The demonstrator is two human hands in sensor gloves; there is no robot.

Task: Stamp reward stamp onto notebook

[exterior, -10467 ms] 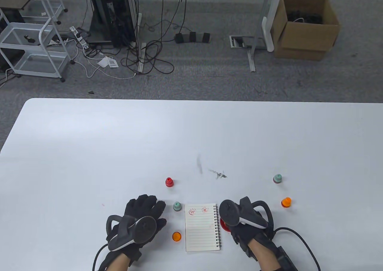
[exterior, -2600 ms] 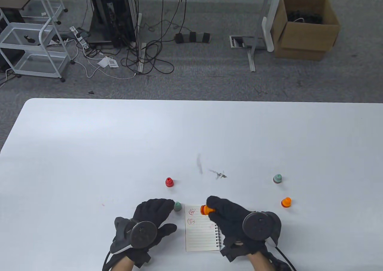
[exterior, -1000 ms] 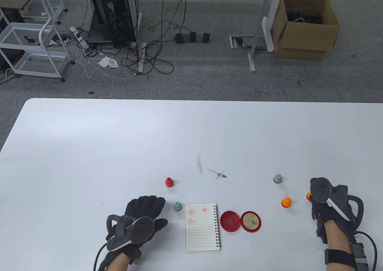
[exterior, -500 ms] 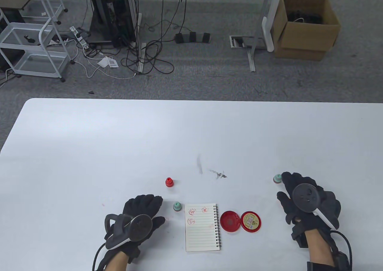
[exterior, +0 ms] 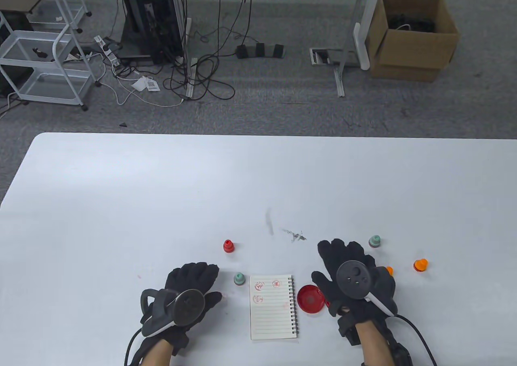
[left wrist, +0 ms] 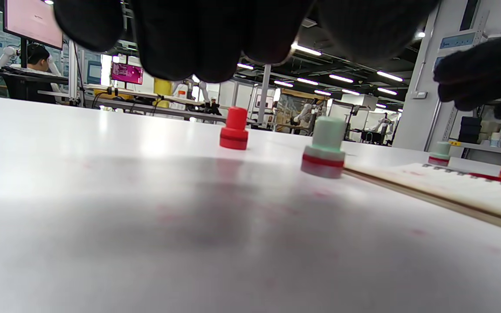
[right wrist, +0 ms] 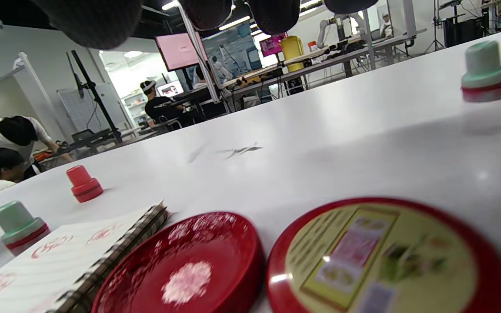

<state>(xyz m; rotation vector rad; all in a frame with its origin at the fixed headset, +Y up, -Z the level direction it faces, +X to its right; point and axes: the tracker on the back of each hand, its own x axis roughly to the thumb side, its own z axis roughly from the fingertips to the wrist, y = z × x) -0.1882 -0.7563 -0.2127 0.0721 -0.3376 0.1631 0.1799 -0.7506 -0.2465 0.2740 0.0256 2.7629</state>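
The spiral notebook (exterior: 272,307) lies open near the front edge, with three red prints on the upper part of its page. My left hand (exterior: 194,277) rests flat and empty on the table to its left, beside a green stamp (exterior: 239,278). To the right of the notebook, my right hand (exterior: 343,257) hovers with spread fingers and holds nothing. It covers the ink pad lid (right wrist: 385,256) from above. The open red ink pad (exterior: 310,298) sits between the notebook and that hand. An orange stamp (exterior: 420,265) stands alone at the right.
A red stamp (exterior: 228,245) stands behind the notebook. A second green stamp (exterior: 375,241) and a half-hidden orange stamp (exterior: 389,270) stand close to my right hand. Grey smudges (exterior: 295,235) mark the white table (exterior: 161,188). People work at desks in the background.
My right hand let go of an orange stamp at the far right, then moved left to hover over the ink pad lid. The left hand has barely moved.
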